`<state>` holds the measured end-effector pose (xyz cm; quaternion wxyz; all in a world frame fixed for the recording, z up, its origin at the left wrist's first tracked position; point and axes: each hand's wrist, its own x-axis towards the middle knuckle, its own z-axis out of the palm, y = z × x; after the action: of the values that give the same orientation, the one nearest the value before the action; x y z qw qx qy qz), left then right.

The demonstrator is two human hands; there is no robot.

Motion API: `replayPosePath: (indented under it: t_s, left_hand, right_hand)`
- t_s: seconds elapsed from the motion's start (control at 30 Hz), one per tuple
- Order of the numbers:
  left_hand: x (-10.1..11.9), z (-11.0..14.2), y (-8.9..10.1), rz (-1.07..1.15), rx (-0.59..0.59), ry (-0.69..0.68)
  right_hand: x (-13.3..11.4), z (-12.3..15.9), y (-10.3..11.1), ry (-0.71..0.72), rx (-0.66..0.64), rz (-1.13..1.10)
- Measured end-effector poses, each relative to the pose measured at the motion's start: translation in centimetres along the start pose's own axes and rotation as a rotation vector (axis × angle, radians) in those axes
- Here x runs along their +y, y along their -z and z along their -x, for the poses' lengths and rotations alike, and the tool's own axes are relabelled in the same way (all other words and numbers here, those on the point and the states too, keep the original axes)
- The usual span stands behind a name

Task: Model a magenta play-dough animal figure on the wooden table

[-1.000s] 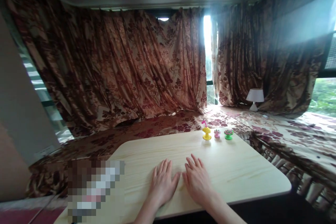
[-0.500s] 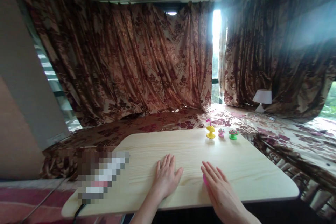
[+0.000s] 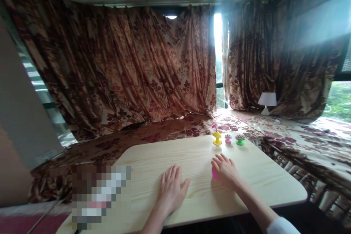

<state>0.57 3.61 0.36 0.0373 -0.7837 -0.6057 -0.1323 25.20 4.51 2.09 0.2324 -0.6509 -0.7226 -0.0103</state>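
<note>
My left hand (image 3: 171, 190) lies flat on the light wooden table (image 3: 260, 175) with its fingers stretched out and nothing in it. My right hand (image 3: 226, 170) rests further forward and to the right, fingers curled down over a small pink object (image 3: 214, 173) that shows only at the hand's left edge. Three small toys stand in a row near the table's far edge: a yellow one with a pink straw (image 3: 216, 138), a pink one (image 3: 227, 138) and a green one (image 3: 240, 139). They are a short way beyond my right hand.
A blurred patch (image 3: 100, 195) covers something at the table's near left. Patterned red-brown curtains (image 3: 131, 69) hang behind, and floral fabric (image 3: 301, 142) spreads around the table. A white lamp (image 3: 266, 101) stands at the back right.
My right hand has moved from beside my left hand forward and to the right, onto the pink object. My left hand has stayed flat in place.
</note>
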Motion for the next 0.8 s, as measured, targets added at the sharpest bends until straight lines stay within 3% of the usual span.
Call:
replayPosePath:
  t_s: [0.1, 0.23, 0.3, 0.33, 0.43, 0.53, 0.6, 0.7, 0.8]
  left_hand:
    - [-0.1, 0.1, -0.1, 0.021, 0.004, 0.014]
    - [0.1, 0.3, 0.0, 0.02, 0.003, 0.023]
    - [0.2, 0.3, 0.2, 0.006, -0.001, 0.017]
    - [0.2, 0.3, 0.3, -0.002, -0.004, 0.011]
    - [0.3, 0.2, 0.4, -0.027, -0.017, -0.007]
    - [0.3, 0.1, 0.4, -0.038, -0.022, -0.015]
    - [0.3, 0.0, 0.4, -0.034, -0.02, -0.01]
    - [0.2, 0.1, 0.3, -0.011, -0.021, 0.001]
    - [0.2, 0.2, 0.2, 0.011, -0.019, 0.01]
  right_hand:
    - [1.5, 4.6, 0.9, 0.097, -0.032, 0.015]
    - [-1.8, 8.6, 1.0, 0.346, -0.017, -0.016]
    - [-4.7, 8.0, 0.5, 0.344, -0.018, -0.041]
    - [-6.0, 6.9, 0.3, 0.276, -0.013, -0.053]
    - [-7.7, 2.1, -0.5, 0.126, 0.03, -0.063]
    - [-5.8, -1.9, -0.7, 0.023, 0.02, -0.06]
    - [-3.4, -2.5, -0.3, -0.008, -0.004, -0.052]
    - [-0.3, 0.0, 0.9, 0.022, -0.042, -0.039]
    - [0.2, 4.8, 1.9, 0.134, -0.069, -0.029]
